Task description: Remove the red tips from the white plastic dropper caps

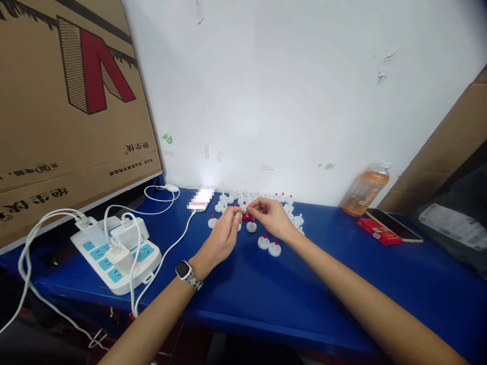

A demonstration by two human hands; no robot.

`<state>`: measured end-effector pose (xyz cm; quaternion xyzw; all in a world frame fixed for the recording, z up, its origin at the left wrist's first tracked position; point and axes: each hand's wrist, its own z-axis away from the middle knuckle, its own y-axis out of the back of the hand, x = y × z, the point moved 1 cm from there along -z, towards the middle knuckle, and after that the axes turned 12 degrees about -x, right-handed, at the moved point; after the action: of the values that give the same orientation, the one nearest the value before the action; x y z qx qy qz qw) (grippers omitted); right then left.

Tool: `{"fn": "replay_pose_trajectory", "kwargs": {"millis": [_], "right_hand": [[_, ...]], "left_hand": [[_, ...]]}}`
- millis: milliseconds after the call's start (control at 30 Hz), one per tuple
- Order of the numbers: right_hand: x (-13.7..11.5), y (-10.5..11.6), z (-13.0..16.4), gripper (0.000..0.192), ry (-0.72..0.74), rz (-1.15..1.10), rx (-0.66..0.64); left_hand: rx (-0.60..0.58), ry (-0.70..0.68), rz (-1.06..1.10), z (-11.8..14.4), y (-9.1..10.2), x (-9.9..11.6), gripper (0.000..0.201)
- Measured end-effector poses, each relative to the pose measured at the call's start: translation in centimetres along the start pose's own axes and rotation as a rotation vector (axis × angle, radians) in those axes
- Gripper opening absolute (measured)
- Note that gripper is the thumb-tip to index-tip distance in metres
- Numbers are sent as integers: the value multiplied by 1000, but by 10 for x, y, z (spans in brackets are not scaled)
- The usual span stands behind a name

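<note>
A: Where are the hands just now?

B: Both are out over the far middle of the blue tabletop (266,299). The left hand (222,237), with a square-faced wristwatch (184,270) on its wrist, has its fingers curled in and pinched at the tips. The right hand (272,217) meets it from the right, thumb and forefinger drawn close together.

A: Holding anything?

B: Between the two sets of fingertips sits a small heap of tiny red plastic pieces (248,217). The fingers look closed on something very small there, but whether each hand really has a piece I cannot tell.

A: And around them?

B: Small round white plastic caps with red tips (269,246) lie scattered on the table, some just near of the hands, more in a cluster toward the wall (289,101).

A: So which step is this?

B: I'd judge it to be picking up or fitting one red piece. The next move would call for a fine pinch and a cap held steady.

A: Anything else?

B: A white power strip with plugged-in chargers (116,251) at the near left, an amber plastic bottle (365,190) far right.
</note>
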<state>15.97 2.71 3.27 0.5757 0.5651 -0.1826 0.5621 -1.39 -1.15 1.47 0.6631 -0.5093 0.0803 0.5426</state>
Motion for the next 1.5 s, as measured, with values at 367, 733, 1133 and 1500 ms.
{"fn": "replay_pose_trajectory", "kwargs": {"millis": [367,733,1133,1500], "right_hand": [[0,-16,27,28,32,-214,-42],[-2,-16,27,30,10,-131,-110],[-9,-19,22,16,44,8,-140],[-27,-15,21,12,44,133,-218]], "left_hand": [[-213,-18,47,3,-20,-12,45],[-276,41,-8,11,-17,-11,62],[-270,8,11,10,-15,-12,72],[-270,-13,72,8,-17,-5,77]]}}
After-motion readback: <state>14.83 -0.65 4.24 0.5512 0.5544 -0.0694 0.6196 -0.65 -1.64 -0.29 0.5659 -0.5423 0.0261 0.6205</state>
